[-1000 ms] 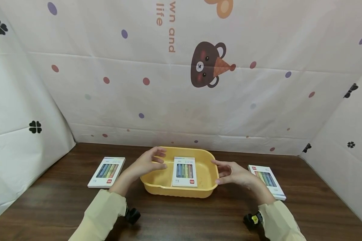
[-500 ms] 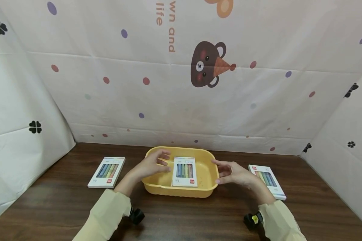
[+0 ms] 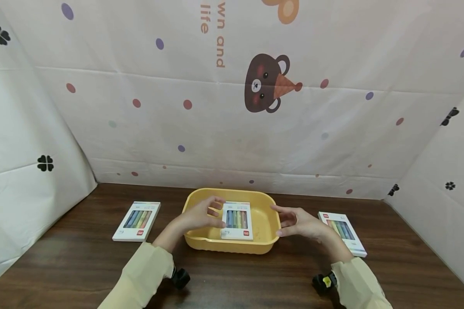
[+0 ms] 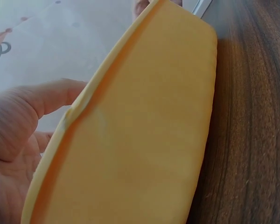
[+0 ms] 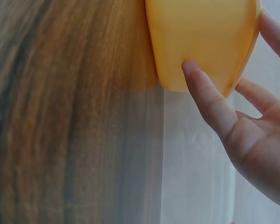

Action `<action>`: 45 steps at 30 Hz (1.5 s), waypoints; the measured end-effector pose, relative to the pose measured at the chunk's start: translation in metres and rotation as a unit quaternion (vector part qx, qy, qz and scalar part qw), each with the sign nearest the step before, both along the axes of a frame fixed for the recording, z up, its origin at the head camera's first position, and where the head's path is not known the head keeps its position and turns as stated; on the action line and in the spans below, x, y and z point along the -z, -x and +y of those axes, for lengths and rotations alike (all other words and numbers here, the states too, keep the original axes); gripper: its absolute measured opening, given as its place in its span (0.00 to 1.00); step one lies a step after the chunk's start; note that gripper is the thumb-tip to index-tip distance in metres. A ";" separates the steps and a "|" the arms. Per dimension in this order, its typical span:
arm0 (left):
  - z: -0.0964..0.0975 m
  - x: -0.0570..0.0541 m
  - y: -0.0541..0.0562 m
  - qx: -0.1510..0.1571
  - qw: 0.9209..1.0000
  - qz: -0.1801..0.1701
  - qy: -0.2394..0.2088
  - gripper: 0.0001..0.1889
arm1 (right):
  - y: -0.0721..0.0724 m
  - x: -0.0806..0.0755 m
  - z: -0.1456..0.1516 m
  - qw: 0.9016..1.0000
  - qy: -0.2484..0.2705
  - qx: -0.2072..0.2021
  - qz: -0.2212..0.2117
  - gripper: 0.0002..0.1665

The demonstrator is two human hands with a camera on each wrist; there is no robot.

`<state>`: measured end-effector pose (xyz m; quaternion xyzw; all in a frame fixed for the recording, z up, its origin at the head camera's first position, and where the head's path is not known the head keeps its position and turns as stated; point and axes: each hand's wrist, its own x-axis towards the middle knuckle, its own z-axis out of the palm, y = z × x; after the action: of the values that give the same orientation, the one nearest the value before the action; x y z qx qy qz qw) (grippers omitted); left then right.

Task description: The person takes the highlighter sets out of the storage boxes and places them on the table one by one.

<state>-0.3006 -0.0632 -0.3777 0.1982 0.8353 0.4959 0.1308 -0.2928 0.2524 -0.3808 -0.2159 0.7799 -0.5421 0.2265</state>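
A yellow plastic basin (image 3: pixel 232 245) stands on the table with a flat white crayon box (image 3: pixel 237 232) inside, its front showing several coloured sticks. My left hand (image 3: pixel 197 216) reaches over the basin's left side, fingers loosely bent, with thumb and fingertips right at the box's left edge. In the left wrist view, the basin's wall (image 4: pixel 135 121) hides part of that hand. My right hand (image 3: pixel 303 223) grips the basin's right end; in the right wrist view, the thumb (image 5: pixel 203 88) lies against the outer wall and the other fingers are behind the rim.
A second crayon box (image 3: pixel 120 234) lies on the dark wooden table (image 3: pixel 232 283) to the left. Another crayon box (image 3: pixel 355 246) lies at the right, partly behind my right forearm. A white patterned cloth (image 3: pixel 216 141) hangs behind the table.
My left hand has moved right, from above the basin's left rim to the left edge of the crayon box inside. The right hand and basin have stayed put.
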 end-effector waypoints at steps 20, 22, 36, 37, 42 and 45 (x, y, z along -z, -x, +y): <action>0.011 0.004 -0.003 0.002 0.997 -0.017 0.078 0.39 | 0.000 -0.001 0.000 1.000 -0.002 0.001 0.003 0.52; 0.012 0.004 -0.004 0.004 0.996 -0.015 0.084 0.39 | 0.000 -0.001 0.000 1.000 -0.001 -0.001 0.004 0.52; 0.018 0.007 -0.006 0.039 0.990 0.034 0.134 0.38 | -0.001 0.000 0.001 1.000 -0.005 -0.003 0.009 0.52; 0.018 0.007 -0.006 0.041 0.989 0.039 0.138 0.38 | -0.001 0.000 0.001 1.000 -0.005 -0.002 0.008 0.52; 0.019 0.007 -0.007 0.046 0.985 0.054 0.157 0.38 | -0.001 0.000 0.000 1.000 0.000 -0.004 0.005 0.52; 0.019 0.008 -0.007 0.042 0.984 0.056 0.166 0.38 | -0.001 0.000 0.000 1.000 0.000 -0.003 0.004 0.52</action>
<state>-0.2940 -0.0438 -0.3856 0.2361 0.9030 0.3321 0.1360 -0.2918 0.2522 -0.3808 -0.2200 0.7803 -0.5406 0.2249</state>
